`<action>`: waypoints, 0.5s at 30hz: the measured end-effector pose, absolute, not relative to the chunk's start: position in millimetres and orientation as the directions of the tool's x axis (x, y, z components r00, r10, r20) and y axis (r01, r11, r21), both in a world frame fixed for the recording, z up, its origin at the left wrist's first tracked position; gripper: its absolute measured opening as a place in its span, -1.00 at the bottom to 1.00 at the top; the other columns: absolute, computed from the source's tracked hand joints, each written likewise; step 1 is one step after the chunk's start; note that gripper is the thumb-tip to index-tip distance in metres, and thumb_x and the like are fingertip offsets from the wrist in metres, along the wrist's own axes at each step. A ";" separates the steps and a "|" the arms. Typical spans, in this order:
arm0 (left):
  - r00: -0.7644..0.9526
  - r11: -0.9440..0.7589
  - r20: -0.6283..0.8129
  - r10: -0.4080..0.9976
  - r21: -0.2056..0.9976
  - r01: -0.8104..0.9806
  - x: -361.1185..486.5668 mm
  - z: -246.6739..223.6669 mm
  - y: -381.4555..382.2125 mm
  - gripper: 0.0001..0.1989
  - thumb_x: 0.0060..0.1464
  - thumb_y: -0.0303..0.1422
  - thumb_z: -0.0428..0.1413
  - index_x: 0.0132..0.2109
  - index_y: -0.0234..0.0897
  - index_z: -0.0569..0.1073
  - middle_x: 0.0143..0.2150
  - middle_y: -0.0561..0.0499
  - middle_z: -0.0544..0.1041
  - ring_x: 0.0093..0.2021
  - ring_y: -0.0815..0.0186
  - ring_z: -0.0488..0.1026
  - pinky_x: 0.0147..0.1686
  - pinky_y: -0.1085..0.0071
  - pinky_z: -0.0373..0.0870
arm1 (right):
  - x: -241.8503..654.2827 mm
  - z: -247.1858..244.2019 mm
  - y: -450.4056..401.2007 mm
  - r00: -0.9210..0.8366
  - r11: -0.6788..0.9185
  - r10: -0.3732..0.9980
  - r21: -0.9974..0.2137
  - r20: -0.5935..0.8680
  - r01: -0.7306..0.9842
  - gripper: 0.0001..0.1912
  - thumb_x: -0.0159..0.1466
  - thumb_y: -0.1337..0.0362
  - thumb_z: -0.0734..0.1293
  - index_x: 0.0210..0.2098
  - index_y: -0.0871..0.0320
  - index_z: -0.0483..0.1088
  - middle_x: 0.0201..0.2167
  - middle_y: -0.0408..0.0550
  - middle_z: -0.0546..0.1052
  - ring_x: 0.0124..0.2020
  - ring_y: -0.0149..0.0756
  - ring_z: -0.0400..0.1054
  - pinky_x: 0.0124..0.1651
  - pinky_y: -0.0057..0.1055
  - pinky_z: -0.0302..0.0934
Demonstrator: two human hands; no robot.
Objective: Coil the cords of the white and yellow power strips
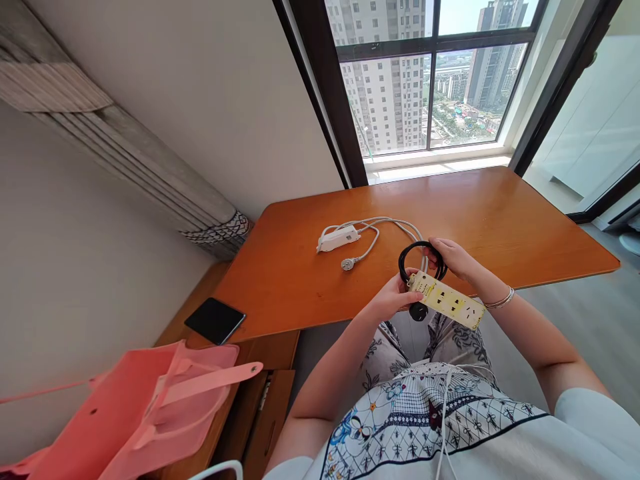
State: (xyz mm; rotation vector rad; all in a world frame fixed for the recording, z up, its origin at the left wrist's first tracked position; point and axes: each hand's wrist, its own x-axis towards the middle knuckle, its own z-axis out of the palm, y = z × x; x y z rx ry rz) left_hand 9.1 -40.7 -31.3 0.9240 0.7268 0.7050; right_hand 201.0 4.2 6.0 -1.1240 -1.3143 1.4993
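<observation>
Yellowed power strip [447,301], long and flat with several sockets facing up, is sitting in my two hands just past the near edge of the wooden desk [500,220], above my lap. I am gripping its far end with my left hand [395,297], thumb pressing on the top face and fingers curling underneath. Its black cord [416,257] is looping up from that end in a small coil, and my right hand [453,257] is closing around the coil, fingers wrapping over the top of the loop. A black plug [419,311] is hanging just below the strip, beside my left hand. A silver bracelet [501,299] is circling my right wrist.

Farther out on the desk, well apart from my hands, a white power strip [339,238] is lying with its white cable [395,225] curving around it and its plug resting on the wood. Lower to my left, a dark tablet [215,320] is lying flat on a low wooden cabinet [260,400], and a pink tote bag [145,407] is slumping beside it. Beyond the desk, a large window [430,73] is showing tall apartment towers.
</observation>
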 end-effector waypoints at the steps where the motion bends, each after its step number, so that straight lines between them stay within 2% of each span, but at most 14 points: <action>1: 0.560 0.412 -0.230 0.796 0.883 -0.224 10.2 -30.6 -42.2 -0.30 -0.38 -0.27 0.50 -0.06 -0.26 0.40 -0.21 0.00 0.55 -0.24 0.31 0.52 -0.23 0.42 0.42 | 202.8 8.5 3.5 -0.248 -0.062 0.966 -0.998 -0.068 0.031 -0.38 0.14 -0.31 0.31 -0.45 0.19 0.37 -0.62 -0.19 0.30 -0.55 -0.41 0.25 -0.44 -0.43 0.16; 7: 0.527 0.322 -0.121 0.841 0.895 -0.308 14.0 -25.0 -49.0 -0.36 -0.43 -0.30 0.51 -0.14 -0.30 0.46 -0.25 0.00 0.56 -0.26 0.34 0.51 -0.19 0.42 0.45 | 215.6 25.4 -3.8 -0.250 0.189 0.960 -0.951 0.127 0.245 -0.39 0.25 -0.27 0.20 -0.44 0.18 0.43 -0.48 -0.10 0.45 -0.39 -0.35 0.30 -0.25 -0.40 0.20; 12: 0.475 0.300 -0.113 0.873 0.892 -0.338 16.0 -24.3 -49.8 -0.38 -0.42 -0.29 0.51 -0.15 -0.29 0.46 -0.25 0.01 0.57 -0.28 0.35 0.51 -0.23 0.44 0.47 | 221.6 30.5 -10.7 -0.320 0.183 0.941 -0.961 0.111 0.207 -0.52 0.23 -0.14 0.30 -0.34 0.20 0.48 -0.39 -0.06 0.52 -0.34 -0.32 0.35 -0.24 -0.37 0.25; 15: 0.432 0.299 -0.135 0.891 0.893 -0.337 17.7 -26.6 -48.7 -0.39 -0.44 -0.29 0.51 -0.19 -0.29 0.45 -0.26 0.02 0.56 -0.26 0.35 0.51 -0.20 0.43 0.46 | 220.6 24.3 -9.4 -0.258 0.200 0.953 -0.970 0.159 0.140 -0.59 0.17 -0.06 0.38 -0.27 0.19 0.49 -0.40 -0.07 0.53 -0.34 -0.31 0.37 -0.22 -0.34 0.27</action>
